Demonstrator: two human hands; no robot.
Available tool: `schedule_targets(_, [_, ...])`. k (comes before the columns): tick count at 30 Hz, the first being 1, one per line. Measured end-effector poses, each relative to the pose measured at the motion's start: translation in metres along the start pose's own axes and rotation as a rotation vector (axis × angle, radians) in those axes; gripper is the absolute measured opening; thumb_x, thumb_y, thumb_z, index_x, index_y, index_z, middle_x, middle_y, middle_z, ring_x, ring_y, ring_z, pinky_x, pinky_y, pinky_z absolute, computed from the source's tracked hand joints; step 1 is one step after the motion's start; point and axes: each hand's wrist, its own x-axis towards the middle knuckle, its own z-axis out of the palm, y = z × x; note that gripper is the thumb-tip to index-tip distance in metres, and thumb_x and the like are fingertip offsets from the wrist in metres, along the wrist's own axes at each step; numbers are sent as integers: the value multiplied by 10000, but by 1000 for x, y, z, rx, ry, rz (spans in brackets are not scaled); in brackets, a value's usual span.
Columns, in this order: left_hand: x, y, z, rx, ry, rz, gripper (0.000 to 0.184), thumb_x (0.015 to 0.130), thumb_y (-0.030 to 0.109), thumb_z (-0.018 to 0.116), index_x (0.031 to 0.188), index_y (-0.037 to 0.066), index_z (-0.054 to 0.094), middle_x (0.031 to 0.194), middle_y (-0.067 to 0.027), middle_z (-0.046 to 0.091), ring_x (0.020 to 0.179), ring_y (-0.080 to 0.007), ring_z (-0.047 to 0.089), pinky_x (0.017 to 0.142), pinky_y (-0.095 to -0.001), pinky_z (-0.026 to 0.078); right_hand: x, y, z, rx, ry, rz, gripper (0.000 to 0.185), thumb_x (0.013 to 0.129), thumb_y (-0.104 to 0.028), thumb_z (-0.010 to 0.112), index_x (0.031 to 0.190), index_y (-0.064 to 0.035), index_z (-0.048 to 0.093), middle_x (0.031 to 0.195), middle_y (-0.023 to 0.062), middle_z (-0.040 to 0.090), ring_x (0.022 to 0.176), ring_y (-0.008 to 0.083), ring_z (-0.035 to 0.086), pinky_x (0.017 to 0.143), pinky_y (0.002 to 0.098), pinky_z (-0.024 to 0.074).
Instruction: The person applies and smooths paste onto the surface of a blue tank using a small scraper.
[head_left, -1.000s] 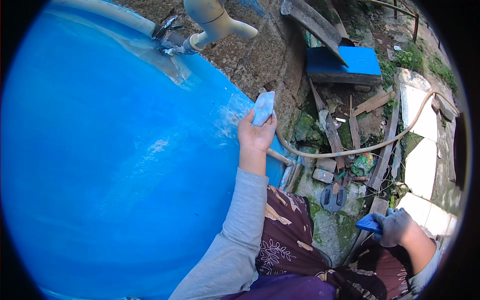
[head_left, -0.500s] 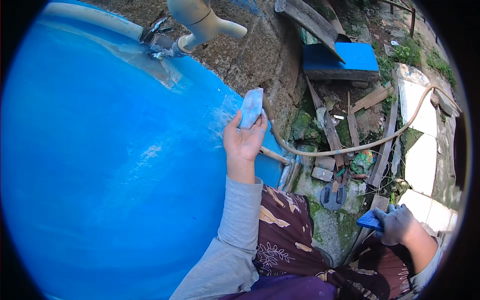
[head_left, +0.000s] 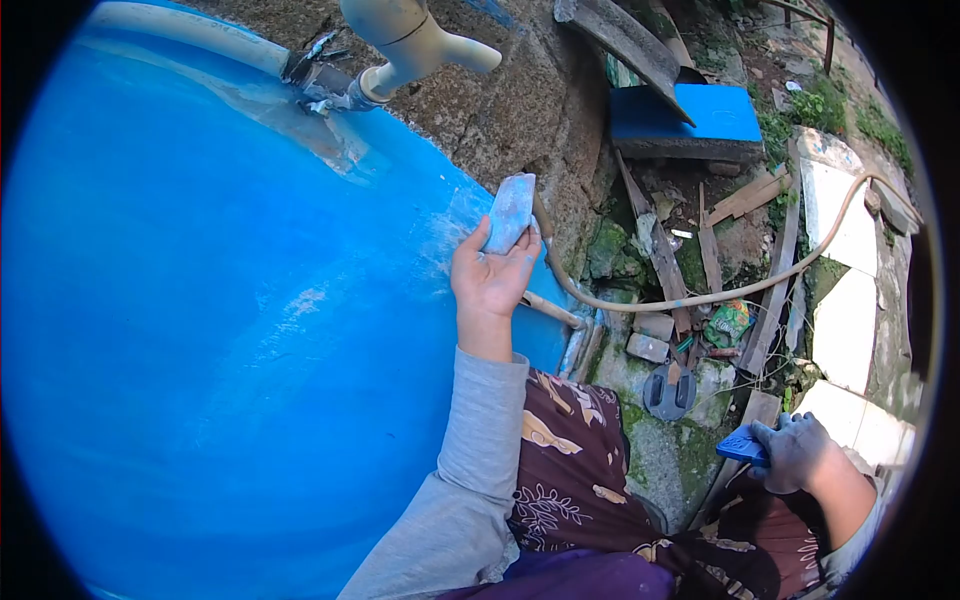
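My left hand (head_left: 493, 275) is closed around the lower end of a flat, blue-and-white smeared piece (head_left: 511, 213), palm turned up. It is over the edge of a wide blue-painted surface (head_left: 200, 300). Whitish scuffs mark the blue near the hand. Off to the right, above my patterned dark skirt, my right hand (head_left: 797, 453) grips a flat blue block (head_left: 742, 446). The fingers of this hand are coated with greyish residue, and they hide part of the block.
A cream pipe fitting (head_left: 420, 45) juts over the blue surface at the top. Along the ground on the right curves a tan hose (head_left: 700, 299). Wood planks (head_left: 778, 290), a blue slab (head_left: 700, 122), white tiles (head_left: 842, 325) and a round grey lid (head_left: 669, 393) lie around it.
The smeared piece in my left hand has tilted slightly. Both hands keep their holds, and the whole view has shifted a little.
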Motion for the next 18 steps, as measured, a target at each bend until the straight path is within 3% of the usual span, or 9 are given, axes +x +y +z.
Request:
schedule_targets(2, [8,0,-5,8,44,-13,379,898,125,450,1232,-29,356,1242,-171,414,1166,-280,382,972,-441,306,0,-2,-4,44,-72,11,602,732,-430,593,1214,-89,479,1039,208,552,1011,322,533,902,388,381])
schedule_targets(7, [4,-3,-1,3,101,23,381,900,128,444,1235,-27,349,1255,-175,402,1169,-294,380,967,-446,306,0,0,-2,26,-11,25,598,733,-428,593,1212,-89,478,1046,212,551,1007,324,535,902,385,381])
schedule_targets(10, [-3,2,-3,9,-27,27,391,900,131,445,1238,-31,334,1259,-179,391,1166,-292,379,962,-443,309,0,2,1,8,2,32,597,731,-428,594,1211,-91,479,1042,212,555,1002,321,538,901,382,382])
schedule_targets(16, [17,-11,-5,90,129,90,386,901,121,438,1238,-41,340,1272,-189,373,1187,-297,360,975,-440,308,-2,-3,-4,24,-57,7,599,733,-419,592,1215,-85,470,1044,209,559,995,318,543,894,378,385])
schedule_targets(18, [6,-8,0,24,68,69,383,903,123,437,1239,-37,345,1272,-186,378,1187,-295,363,979,-437,306,-3,-2,-4,25,-57,20,596,735,-415,591,1214,-83,468,1043,207,560,994,316,543,892,377,387])
